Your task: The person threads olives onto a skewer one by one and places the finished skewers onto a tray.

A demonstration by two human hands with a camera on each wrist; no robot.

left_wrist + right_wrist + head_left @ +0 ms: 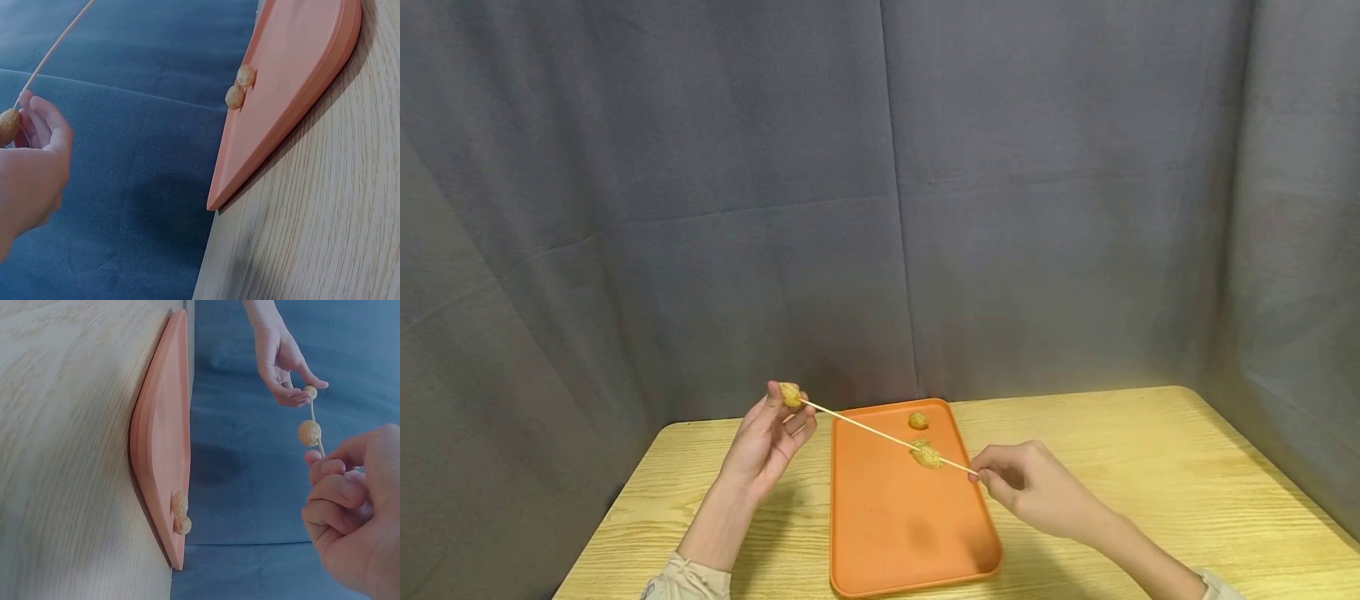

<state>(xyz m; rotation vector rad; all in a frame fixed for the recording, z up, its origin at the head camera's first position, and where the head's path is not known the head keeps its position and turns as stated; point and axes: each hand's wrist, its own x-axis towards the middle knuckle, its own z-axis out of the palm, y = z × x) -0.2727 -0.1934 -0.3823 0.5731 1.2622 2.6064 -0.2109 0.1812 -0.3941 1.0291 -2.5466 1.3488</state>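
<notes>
A thin wooden skewer (859, 424) slants between the two raised hands, above the tray. My left hand (765, 442) pinches a golden, wrinkled fried ball (790, 393) at the skewer's far end, thumb on one side and fingers on the other. The near end is pinched between the thumb and fingertips of my right hand (1037, 492). Threaded on the skewer close to the right hand is a second fried ball (309, 433). Whether the tip has gone into the left-hand ball is hidden. Two loose fried balls (246, 75) (235, 97) lie close together on the tray.
Beneath the skewer, an orange rectangular tray (880, 525) with a low rim lies on a light wooden table (1120, 450). A grey-blue curtain (775, 208) hangs behind the table and along its sides.
</notes>
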